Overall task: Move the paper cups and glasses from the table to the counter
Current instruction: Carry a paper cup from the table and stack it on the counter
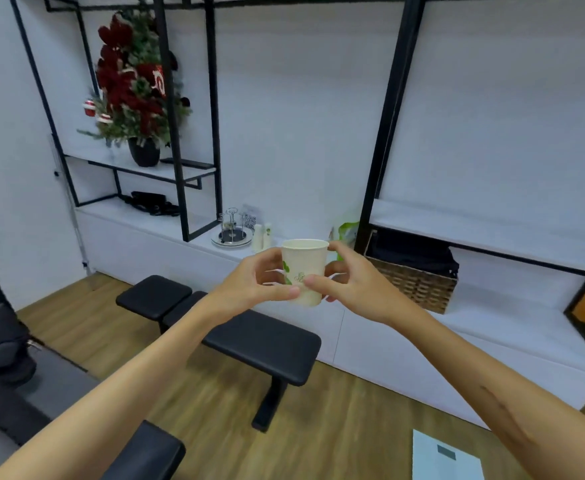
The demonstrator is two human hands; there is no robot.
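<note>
A white paper cup [305, 263] with a green leaf print is held upright in mid-air in front of me. My left hand [256, 280] grips it from the left, thumb across its lower front. My right hand [348, 277] grips it from the right, fingers curled behind the rim. Beyond the cup runs the white counter [166, 225]. On it stand two upside-down paper cups [262, 236] beside a round tray with a metal glass rack [231, 233].
A black bench [235, 332] stands on the wooden floor between me and the counter. A wicker basket [419, 282] and a green bag [348, 230] sit on the counter to the right. Black metal shelving holds a decorated small tree [135, 88]. A dark table edge [135, 455] is at lower left.
</note>
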